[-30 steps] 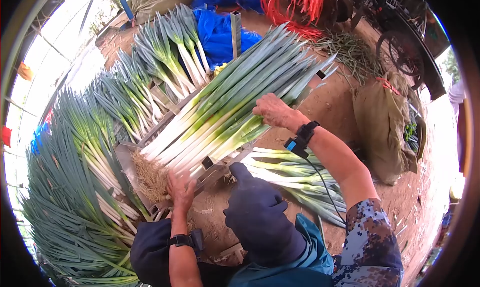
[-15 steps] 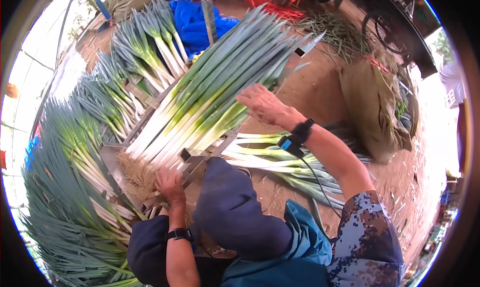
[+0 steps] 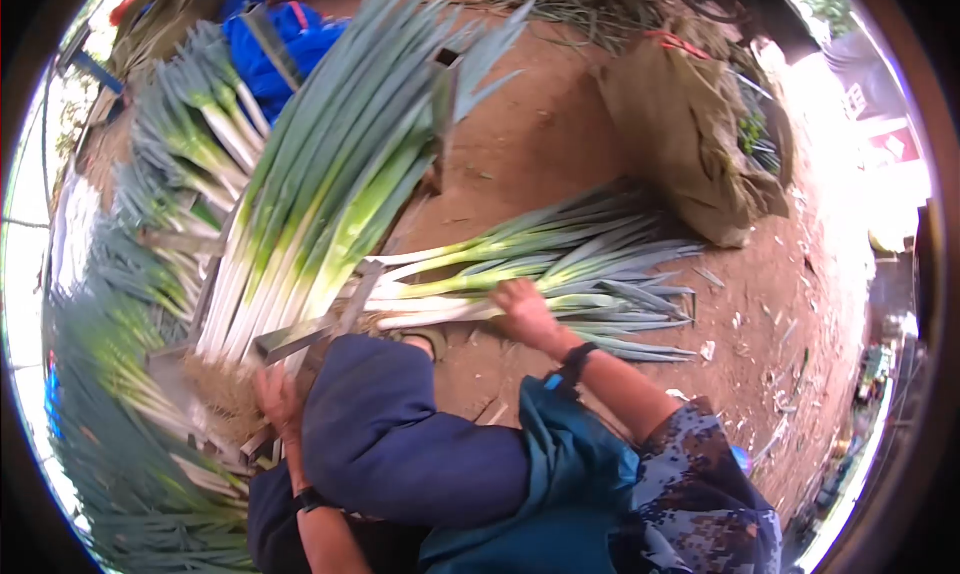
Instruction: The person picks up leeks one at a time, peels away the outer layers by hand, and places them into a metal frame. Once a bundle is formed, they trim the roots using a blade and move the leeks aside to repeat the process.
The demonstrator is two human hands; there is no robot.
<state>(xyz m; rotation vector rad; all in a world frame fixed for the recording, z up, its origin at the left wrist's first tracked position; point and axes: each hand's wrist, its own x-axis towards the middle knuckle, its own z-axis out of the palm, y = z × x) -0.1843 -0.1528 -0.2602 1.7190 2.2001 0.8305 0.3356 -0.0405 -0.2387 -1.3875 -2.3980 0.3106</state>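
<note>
A large bundle of leeks (image 3: 320, 164) lies in a metal frame (image 3: 290, 336), roots toward me and green leaves pointing away. My left hand (image 3: 280, 399) is at the root end, beside the frame's near corner; its fingers are blurred and partly hidden. On the ground to the right lies a looser pile of leeks (image 3: 590, 264). My right hand (image 3: 525, 312) is at the near side of that pile, fingers bent down on the stalks; whether they grip one cannot be made out.
Many more leeks (image 3: 130, 454) fill the left side. A blue plastic sheet (image 3: 285, 54) is beyond the frame. A brown cloth sack (image 3: 680, 124) stands at the right on the soil, with loose green leaves (image 3: 590, 9) behind. My bent knee is close to the frame.
My right hand has left the bundle in the frame and moved down to the leeks on the ground. My left hand stays by the roots. The view has turned to the right.
</note>
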